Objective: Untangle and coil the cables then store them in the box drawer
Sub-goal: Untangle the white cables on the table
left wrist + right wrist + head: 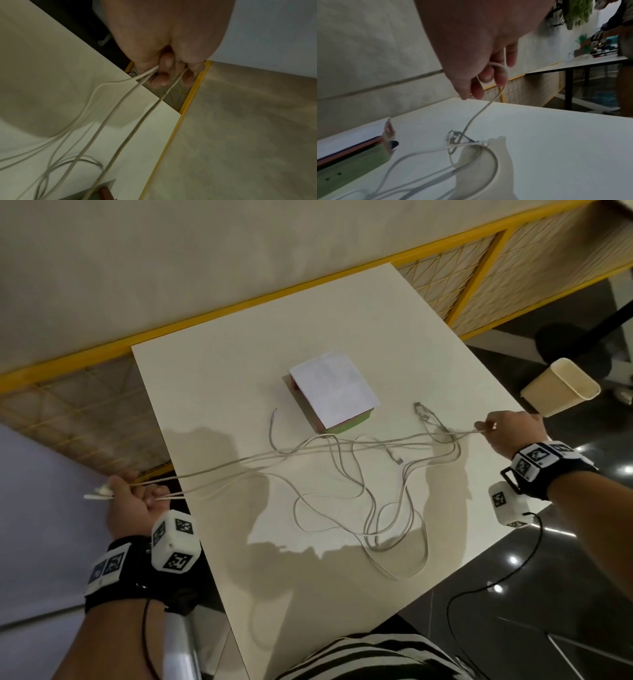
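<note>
head: above, looking down | wrists: close, low | shared: cables (342, 445), table (205, 392)
</note>
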`<state>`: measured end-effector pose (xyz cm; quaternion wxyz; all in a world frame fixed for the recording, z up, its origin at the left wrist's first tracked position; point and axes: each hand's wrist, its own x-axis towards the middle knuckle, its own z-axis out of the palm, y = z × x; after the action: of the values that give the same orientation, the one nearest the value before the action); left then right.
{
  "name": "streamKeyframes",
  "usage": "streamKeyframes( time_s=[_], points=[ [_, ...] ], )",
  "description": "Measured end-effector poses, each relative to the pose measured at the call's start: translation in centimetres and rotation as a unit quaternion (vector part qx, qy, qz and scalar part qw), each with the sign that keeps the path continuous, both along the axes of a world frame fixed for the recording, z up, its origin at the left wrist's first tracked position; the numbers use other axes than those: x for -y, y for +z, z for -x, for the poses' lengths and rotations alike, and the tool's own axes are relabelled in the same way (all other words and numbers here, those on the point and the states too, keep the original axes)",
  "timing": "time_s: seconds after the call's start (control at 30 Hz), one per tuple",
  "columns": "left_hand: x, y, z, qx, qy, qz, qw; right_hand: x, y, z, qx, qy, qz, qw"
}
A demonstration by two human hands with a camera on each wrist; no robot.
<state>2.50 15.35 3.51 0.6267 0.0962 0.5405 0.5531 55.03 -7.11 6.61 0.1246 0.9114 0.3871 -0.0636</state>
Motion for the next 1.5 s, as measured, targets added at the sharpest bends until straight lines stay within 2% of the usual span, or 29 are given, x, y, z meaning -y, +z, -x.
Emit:
streamKeyframes(
  time_s=[0.13,0.27,0.33,0.47,0.6,0.73,0.8,0.87,0.93,1.0,1.03,1.1,1.17,1.23,1.3,1.37,1.43,1.5],
  points=[
    [-0.2,0.1,0.2,-0.018,0.047,0.021,0.999,1.7,-0.9,-0.7,0.039,-0.009,0.018,0.999],
    [-0.4,-0.1,0.5,-0.032,0.058,0.043,0.997,2.9,-1.9,-0.2,0.053,-0.015,0.058,0.997],
    [-0.4,-0.3,0.9,-0.068,0.073,0.053,0.994,3.4,-2.4,0.2,0.058,-0.012,0.115,0.992],
    [-0.7,-1.3,3.1,-0.16,0.047,0.073,0.983,4.4,-3.4,0.9,0.05,0.002,0.199,0.979],
    [-0.6,-1.9,4.1,-0.156,0.027,0.069,0.985,5.8,-4.4,0.4,0.015,-0.031,0.189,0.981],
    [0.2,-1.7,2.5,-0.087,0.036,0.055,0.994,5.9,-5.2,1.3,-0.061,-0.001,0.116,0.991],
    [0.1,-1.3,1.7,-0.038,0.054,0.046,0.997,5.6,-5.4,2.3,-0.09,-0.012,0.121,0.988],
    [0.0,-0.9,1.3,-0.032,0.073,0.051,0.996,5.1,-5.2,3.1,-0.11,-0.032,0.169,0.979],
    [0.3,-0.4,1.2,-0.075,0.073,0.068,0.992,3.1,-3.9,4.4,-0.073,-0.026,0.191,0.979],
    [0.7,-0.1,1.2,-0.086,0.073,0.078,0.991,-0.3,-2.3,6.3,-0.024,0.011,0.14,0.99],
    [0.8,0.0,1.3,-0.06,0.071,0.076,0.993,-2.3,-1.8,7.6,-0.019,0.039,0.09,0.995],
    [0.9,0.0,1.5,0.025,0.085,0.063,0.994,-6.7,-1.7,11.0,-0.085,0.109,-0.024,0.99],
    [0.7,-0.4,1.7,0.068,0.088,0.057,0.992,-11.4,-1.9,15.1,-0.211,0.196,-0.113,0.951],
    [0.6,-0.8,1.9,0.068,0.066,0.064,0.993,-15.8,-2.3,19.1,-0.283,0.262,-0.15,0.91],
    [0.6,-1.0,1.7,0.076,0.052,0.071,0.993,-19.8,-2.7,22.1,-0.293,0.276,-0.132,0.906],
    [0.4,-0.8,1.3,0.076,0.044,0.073,0.993,-23.1,-3.5,24.3,-0.279,0.266,-0.052,0.921],
    [0.3,-0.5,0.9,0.065,0.038,0.073,0.995,-25.0,-4.9,25.2,-0.256,0.251,0.018,0.933],
    [0.3,0.0,0.5,0.057,0.026,0.064,0.996,-25.8,-6.9,25.5,-0.249,0.228,0.044,0.94]
  ],
)
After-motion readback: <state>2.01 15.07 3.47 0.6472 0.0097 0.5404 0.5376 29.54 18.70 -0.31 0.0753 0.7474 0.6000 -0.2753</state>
